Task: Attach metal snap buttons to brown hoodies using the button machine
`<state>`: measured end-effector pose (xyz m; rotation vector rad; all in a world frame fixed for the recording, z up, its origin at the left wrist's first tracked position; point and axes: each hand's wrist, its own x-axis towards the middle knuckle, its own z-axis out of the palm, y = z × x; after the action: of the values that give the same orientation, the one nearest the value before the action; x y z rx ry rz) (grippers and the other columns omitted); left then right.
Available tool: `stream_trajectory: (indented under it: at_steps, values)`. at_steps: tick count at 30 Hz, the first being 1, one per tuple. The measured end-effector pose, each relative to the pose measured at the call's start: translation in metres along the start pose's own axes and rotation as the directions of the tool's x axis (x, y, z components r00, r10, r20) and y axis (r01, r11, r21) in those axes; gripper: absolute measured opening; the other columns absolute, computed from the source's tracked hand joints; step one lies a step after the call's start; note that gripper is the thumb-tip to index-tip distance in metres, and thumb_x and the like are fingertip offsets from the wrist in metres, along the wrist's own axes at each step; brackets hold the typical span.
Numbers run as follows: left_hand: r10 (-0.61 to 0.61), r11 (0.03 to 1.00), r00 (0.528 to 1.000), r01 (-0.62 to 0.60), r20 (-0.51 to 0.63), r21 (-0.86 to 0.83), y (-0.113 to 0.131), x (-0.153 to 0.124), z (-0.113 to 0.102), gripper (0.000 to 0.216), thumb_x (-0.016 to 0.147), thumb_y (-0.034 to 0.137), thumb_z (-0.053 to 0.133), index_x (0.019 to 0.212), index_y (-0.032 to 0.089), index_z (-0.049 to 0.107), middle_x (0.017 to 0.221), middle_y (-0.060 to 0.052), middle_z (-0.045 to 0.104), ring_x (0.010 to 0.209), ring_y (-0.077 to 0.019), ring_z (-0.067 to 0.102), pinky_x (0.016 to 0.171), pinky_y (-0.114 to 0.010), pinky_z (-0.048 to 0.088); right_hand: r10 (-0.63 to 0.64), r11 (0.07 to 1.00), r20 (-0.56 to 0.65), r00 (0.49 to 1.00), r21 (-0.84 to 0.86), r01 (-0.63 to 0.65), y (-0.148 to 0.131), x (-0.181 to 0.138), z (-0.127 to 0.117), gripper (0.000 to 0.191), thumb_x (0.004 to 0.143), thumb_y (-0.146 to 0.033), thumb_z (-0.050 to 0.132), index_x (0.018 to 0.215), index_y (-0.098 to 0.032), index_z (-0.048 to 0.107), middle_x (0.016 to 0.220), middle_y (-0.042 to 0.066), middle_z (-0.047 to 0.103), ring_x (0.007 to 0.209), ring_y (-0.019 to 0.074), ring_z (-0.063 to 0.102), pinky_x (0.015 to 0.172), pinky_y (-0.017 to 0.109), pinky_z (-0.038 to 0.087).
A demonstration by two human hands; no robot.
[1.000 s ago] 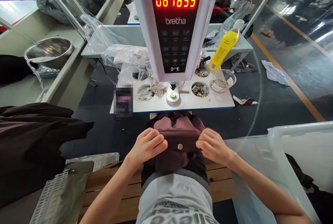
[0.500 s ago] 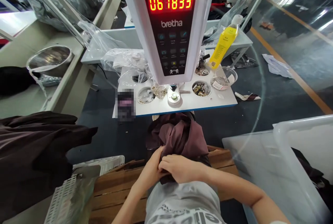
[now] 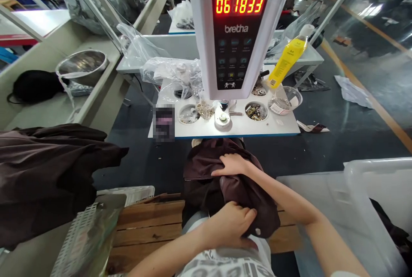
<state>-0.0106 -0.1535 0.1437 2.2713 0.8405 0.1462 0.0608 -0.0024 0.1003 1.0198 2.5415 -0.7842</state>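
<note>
A dark maroon-brown garment (image 3: 202, 163) lies bunched over my lap, with a zip-like line on its left side. My left hand (image 3: 233, 225) is closed on the garment's near part, fingers curled over the cloth and thumb partly below it. Close to those fingers, a small shiny round snap (image 3: 257, 230) shows on the fabric. Farther forward, my right hand (image 3: 234, 165) rests palm down on the cloth, fingers stretched and thumb spread. Beyond the garment stands a button-attaching machine (image 3: 236, 28) with a lit red display and a small lower die (image 3: 222, 118).
The white machine table (image 3: 206, 130) has round wells of metal parts (image 3: 256, 111). A yellow bottle (image 3: 289, 60) and a clear tub (image 3: 285, 100) stand at its right. Dark garments (image 3: 45, 170) are piled left; a white bin (image 3: 380, 170) is at right. Wooden bench slats (image 3: 148, 217) lie below.
My hands, formerly together at the near end of the bunched cloth, are now apart. The right moved forward onto the garment, which is spread wider, and the snap shows. The view shifted slightly.
</note>
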Motion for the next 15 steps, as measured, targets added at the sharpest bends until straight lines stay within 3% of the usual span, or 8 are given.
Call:
stream_trajectory:
  at_steps: [2, 4, 7, 9, 10, 12, 14, 15]
  values:
    - [0.062, 0.981, 0.998, -0.064, -0.017, -0.183, -0.008, -0.001, -0.011, 0.057, 0.075, 0.052, 0.057, 0.118, 0.016, 0.048, 0.083, -0.004, 0.066, 0.073, -0.0180, 0.062, 0.065, -0.027, 0.045, -0.025, 0.996, 0.038, 0.999, 0.089, 0.021, -0.003, 0.001, 0.012, 0.051, 0.068, -0.055, 0.065, 0.094, -0.012, 0.062, 0.098, 0.017, 0.065, 0.090, 0.0310, 0.061, 0.076, 0.035, 0.045]
    - [-0.079, 0.950, 0.987, 0.031, -0.142, -0.310, -0.025, -0.012, -0.024, 0.037, 0.084, 0.044, 0.050, 0.112, 0.022, 0.054, 0.083, -0.002, 0.066, 0.074, -0.0149, 0.061, 0.067, -0.025, 0.046, -0.026, 0.988, -0.021, 0.999, 0.150, 0.029, -0.009, -0.004, 0.021, 0.033, 0.073, -0.040, 0.063, 0.091, -0.012, 0.062, 0.095, 0.014, 0.066, 0.089, 0.0289, 0.062, 0.076, 0.034, 0.044]
    - [-0.427, 0.881, 0.811, 0.274, -0.399, -0.386, -0.053, -0.041, -0.039, 0.031, 0.086, 0.039, 0.048, 0.109, 0.020, 0.054, 0.102, -0.007, 0.062, 0.095, -0.0182, 0.058, 0.084, -0.032, 0.046, -0.026, 0.975, -0.109, 0.994, 0.216, 0.049, -0.027, -0.018, 0.026, 0.018, 0.081, -0.024, 0.052, 0.093, -0.013, 0.060, 0.095, 0.009, 0.066, 0.089, 0.0216, 0.061, 0.078, 0.030, 0.043]
    - [-0.446, 0.886, 0.778, 0.314, -0.442, -0.341, -0.069, -0.061, -0.046, 0.065, 0.071, 0.047, 0.065, 0.125, 0.019, 0.043, 0.125, -0.013, 0.052, 0.117, -0.0250, 0.046, 0.100, -0.042, 0.037, -0.060, 0.901, -0.198, 0.978, 0.412, 0.138, -0.044, -0.028, 0.025, 0.021, 0.082, -0.020, 0.050, 0.101, -0.014, 0.057, 0.100, 0.006, 0.065, 0.091, 0.0169, 0.060, 0.080, 0.026, 0.043]
    - [-0.419, 0.902, 0.800, 0.313, -0.430, -0.297, -0.075, -0.070, -0.048, 0.085, 0.062, 0.050, 0.072, 0.132, 0.019, 0.035, 0.133, -0.014, 0.044, 0.124, -0.0277, 0.039, 0.105, -0.045, 0.032, -0.070, 0.804, -0.244, 0.967, 0.560, 0.199, -0.052, -0.032, 0.023, 0.024, 0.082, -0.020, 0.050, 0.104, -0.015, 0.056, 0.103, 0.005, 0.064, 0.092, 0.0155, 0.059, 0.081, 0.025, 0.044]
    - [-0.387, 0.920, 0.834, 0.323, -0.393, -0.220, -0.084, -0.084, -0.051, 0.100, 0.055, 0.047, 0.077, 0.137, 0.019, 0.027, 0.140, -0.014, 0.037, 0.129, -0.0293, 0.033, 0.108, -0.046, 0.027, -0.034, 0.479, -0.297, 0.954, 0.833, 0.276, -0.061, -0.039, 0.018, 0.027, 0.079, -0.024, 0.052, 0.104, -0.015, 0.057, 0.103, 0.004, 0.064, 0.092, 0.0155, 0.059, 0.083, 0.026, 0.045]
    - [-0.418, 0.908, 0.818, 0.367, -0.394, -0.201, -0.089, -0.095, -0.054, 0.079, 0.067, 0.032, 0.071, 0.135, 0.020, 0.032, 0.136, -0.012, 0.043, 0.124, -0.0264, 0.040, 0.105, -0.044, 0.032, 0.063, 0.186, -0.263, 0.963, 0.951, 0.247, -0.059, -0.046, 0.012, 0.027, 0.076, -0.028, 0.052, 0.099, -0.016, 0.061, 0.099, 0.003, 0.066, 0.090, 0.0170, 0.060, 0.082, 0.028, 0.047]
    - [-0.444, 0.896, 0.799, 0.391, -0.405, -0.211, -0.091, -0.098, -0.056, 0.066, 0.071, 0.023, 0.064, 0.132, 0.020, 0.037, 0.132, -0.011, 0.048, 0.121, -0.0244, 0.045, 0.103, -0.042, 0.035, 0.125, 0.116, -0.242, 0.962, 0.967, 0.228, -0.054, -0.049, 0.011, 0.027, 0.075, -0.029, 0.051, 0.096, -0.016, 0.062, 0.096, 0.003, 0.067, 0.088, 0.0175, 0.061, 0.080, 0.029, 0.048]
